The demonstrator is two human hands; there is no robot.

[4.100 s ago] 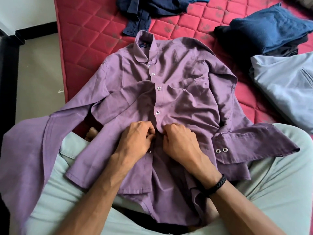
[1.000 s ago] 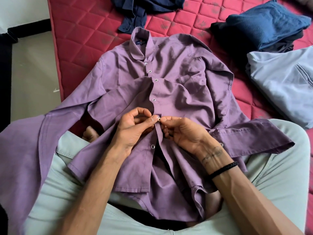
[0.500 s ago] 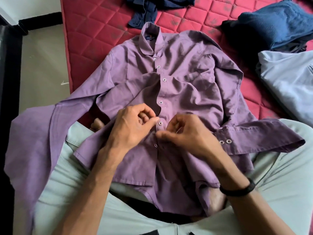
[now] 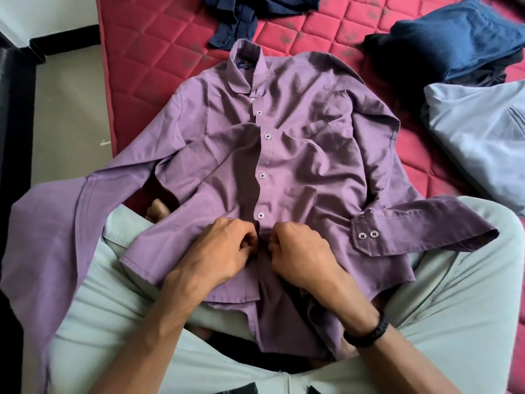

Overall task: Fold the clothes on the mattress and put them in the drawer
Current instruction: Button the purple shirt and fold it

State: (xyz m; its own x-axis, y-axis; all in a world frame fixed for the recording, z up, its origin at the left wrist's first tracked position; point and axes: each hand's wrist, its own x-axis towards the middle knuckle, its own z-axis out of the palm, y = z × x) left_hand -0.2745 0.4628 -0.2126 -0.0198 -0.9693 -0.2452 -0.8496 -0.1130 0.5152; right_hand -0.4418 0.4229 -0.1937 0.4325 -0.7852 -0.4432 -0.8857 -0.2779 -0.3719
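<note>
My hands have dropped one button lower down the purple shirt [image 4: 301,177], left hand [image 4: 224,251] and right hand [image 4: 301,251] each pinching a placket edge in curled fingers, the shirt lying face-up from mattress [image 4: 147,46] onto my lap so it folds flat.

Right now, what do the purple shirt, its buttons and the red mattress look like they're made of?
Purple shirt: thin woven cloth, probably cotton or a blend, matte, with soft creases.
Buttons: small glossy discs, likely plastic; they catch light.
Red mattress: quilted fabric cover with diamond stitching and a slight sheen, perhaps synthetic.
</note>
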